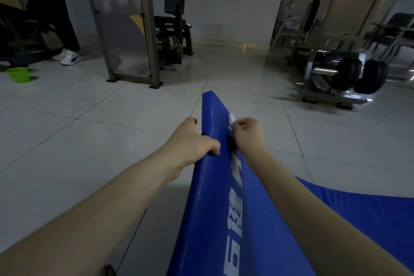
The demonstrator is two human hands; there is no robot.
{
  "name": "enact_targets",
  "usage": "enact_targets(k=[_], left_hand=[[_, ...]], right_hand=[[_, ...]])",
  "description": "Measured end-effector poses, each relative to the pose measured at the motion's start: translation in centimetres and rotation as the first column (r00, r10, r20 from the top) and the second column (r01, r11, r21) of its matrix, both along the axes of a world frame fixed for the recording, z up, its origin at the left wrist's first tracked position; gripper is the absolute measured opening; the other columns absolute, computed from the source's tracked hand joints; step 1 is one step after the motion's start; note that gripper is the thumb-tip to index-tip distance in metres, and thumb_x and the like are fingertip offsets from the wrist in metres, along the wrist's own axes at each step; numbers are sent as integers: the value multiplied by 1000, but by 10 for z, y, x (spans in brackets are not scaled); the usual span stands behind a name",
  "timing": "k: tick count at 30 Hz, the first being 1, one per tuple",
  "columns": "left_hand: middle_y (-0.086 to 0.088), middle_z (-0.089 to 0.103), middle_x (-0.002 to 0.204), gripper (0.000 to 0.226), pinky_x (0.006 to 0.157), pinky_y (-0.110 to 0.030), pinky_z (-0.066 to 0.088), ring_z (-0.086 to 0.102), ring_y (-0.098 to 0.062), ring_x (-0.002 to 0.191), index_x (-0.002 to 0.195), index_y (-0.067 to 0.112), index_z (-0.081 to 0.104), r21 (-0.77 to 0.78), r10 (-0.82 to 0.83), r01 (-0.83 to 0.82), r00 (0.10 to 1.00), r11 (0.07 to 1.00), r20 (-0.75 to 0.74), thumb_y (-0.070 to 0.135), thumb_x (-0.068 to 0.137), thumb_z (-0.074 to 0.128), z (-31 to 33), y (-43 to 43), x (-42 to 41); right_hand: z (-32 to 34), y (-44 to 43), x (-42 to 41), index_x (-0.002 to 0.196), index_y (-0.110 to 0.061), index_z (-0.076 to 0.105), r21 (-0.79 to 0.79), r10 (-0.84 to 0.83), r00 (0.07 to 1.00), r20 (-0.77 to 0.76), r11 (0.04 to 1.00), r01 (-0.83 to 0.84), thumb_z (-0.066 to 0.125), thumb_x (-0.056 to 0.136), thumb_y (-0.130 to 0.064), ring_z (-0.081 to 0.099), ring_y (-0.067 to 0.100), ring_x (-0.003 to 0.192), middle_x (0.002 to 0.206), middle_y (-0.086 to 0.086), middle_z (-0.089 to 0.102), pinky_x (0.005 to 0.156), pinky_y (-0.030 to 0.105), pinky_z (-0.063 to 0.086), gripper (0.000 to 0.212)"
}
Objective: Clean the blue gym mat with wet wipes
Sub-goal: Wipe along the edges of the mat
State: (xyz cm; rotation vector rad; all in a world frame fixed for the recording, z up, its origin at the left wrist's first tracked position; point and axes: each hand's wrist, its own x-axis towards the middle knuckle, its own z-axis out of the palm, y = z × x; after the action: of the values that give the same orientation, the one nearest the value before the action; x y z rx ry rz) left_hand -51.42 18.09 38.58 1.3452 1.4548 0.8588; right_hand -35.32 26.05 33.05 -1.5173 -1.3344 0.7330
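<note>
Gripping the raised long edge of the blue gym mat (pixel 215 197), the left hand (pixel 192 141) has its fingers curled over the stitched seam onto the mat's face, with the thumb on the far side. Just beside it, the right hand (pixel 246 133) is closed in a loose fist around a small white wet wipe (pixel 231 119), holding it against the mat's blue face near the far end. Only a bit of the wipe shows past the knuckles.

The mat stands tilted up on its side and runs from the bottom of the view away to a rounded corner ahead of both hands. White printed characters run along its face between the forearms, and its lower part spreads out toward the pale tiled floor (pixel 89 130) at the right.

Farther out, a metal frame (pixel 125 29) stands on the floor ahead to the left, with a black padded weight machine (pixel 174 29) behind it. A green bucket (pixel 19 74) sits at the far left, near another person's white shoes (pixel 69 57). Dumbbells (pixel 358 76) rest on a low rack at the right.
</note>
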Motion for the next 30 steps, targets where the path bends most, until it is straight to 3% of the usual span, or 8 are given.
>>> enact_targets(k=[3,8,11,14,18,22,27,30], left_hand=[[0,72,100,39,53,-22,54,72,-14,81,108,26,56,-11,-19,19,999,1000,32,15,79,78,3,3,-1],[1,75,104,38,69,-32,56,73,-19,90,122,28,60,-12,-60,60,998,998,23,20,86,74,4,5,-10],[5,75,99,37,63,-26,55,74,-14,83,118,33,62,25,-96,96,995,995,11,20,86,74,6,6,-11],[7,75,99,36,68,-28,58,75,-12,82,116,33,64,56,-116,115,993,992,17,19,85,77,8,5,-9],[7,74,107,39,74,-30,60,74,-12,89,119,35,64,84,-170,168,985,982,24,17,86,75,7,3,-7],[7,73,108,39,73,-30,60,74,-11,89,119,36,63,81,-183,179,982,981,46,15,88,74,4,3,-8],[7,75,98,36,71,-28,57,74,-11,83,116,33,64,76,-159,154,986,985,53,14,87,74,2,4,-11],[10,76,92,34,70,-29,56,74,-10,80,113,32,66,75,-163,159,985,984,51,13,86,72,1,4,-15]], right_hand=[[33,-4,-23,80,-12,66,78,140,985,-97,988,-133,57,98,-8,52,-1,43,51,-9,60,46,18,42,21],[51,-26,-34,83,-16,70,191,363,932,-1,914,-356,63,94,-9,63,2,55,64,-8,69,49,16,48,15],[46,-19,-29,88,-21,67,366,275,951,143,878,-309,63,95,-16,64,11,67,72,-1,68,57,24,53,9],[39,13,-21,92,-21,61,410,120,977,175,893,-183,56,99,-17,56,2,61,66,-9,57,51,15,42,9],[23,62,8,91,-14,57,114,-40,945,325,994,3,47,97,-13,59,23,75,79,3,61,63,35,49,11],[10,67,24,64,-10,45,-124,-58,969,241,988,90,46,90,0,45,27,63,61,5,44,51,29,32,28],[40,15,-24,88,-16,64,187,132,991,-19,974,-126,55,98,-12,59,6,61,66,-8,63,52,20,44,14],[29,-20,-30,87,-29,60,364,247,967,60,897,-251,56,98,-25,60,4,56,67,-11,66,49,19,49,13]])
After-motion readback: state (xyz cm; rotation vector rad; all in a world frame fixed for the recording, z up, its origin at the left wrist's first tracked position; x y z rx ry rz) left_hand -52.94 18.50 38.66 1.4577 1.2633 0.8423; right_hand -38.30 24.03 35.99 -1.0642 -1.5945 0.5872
